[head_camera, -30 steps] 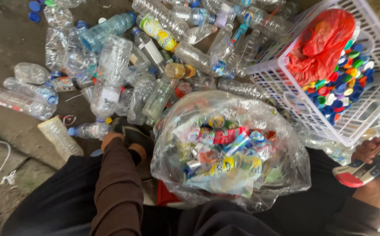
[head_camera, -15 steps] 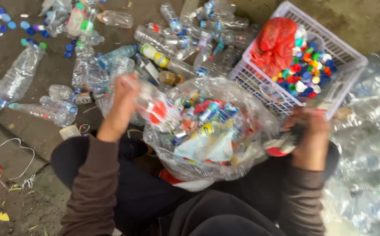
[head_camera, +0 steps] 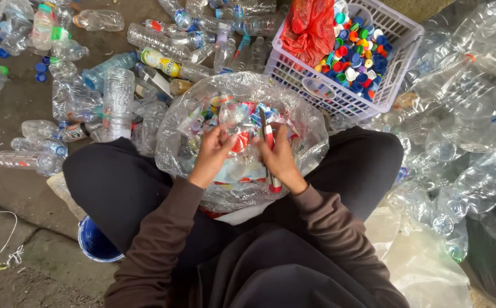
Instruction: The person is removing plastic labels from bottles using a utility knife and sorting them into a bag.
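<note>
Both hands working over clear bag (head_camera: 202, 114) on lap. Left hand (head_camera: 213, 154) pinching a label scrap; right hand (head_camera: 279, 159) gripping red-handled cutter (head_camera: 269, 154). Cap basket (head_camera: 396, 34) sitting beyond bag's right edge.

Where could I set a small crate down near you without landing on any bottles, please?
Bare ground lies to the left, between the scattered bottles and the blue tub. Ahead it is crowded: bottles, then the white basket of caps. To the right, bagged bottles fill the ground. Both hands work over the clear bag.
</note>
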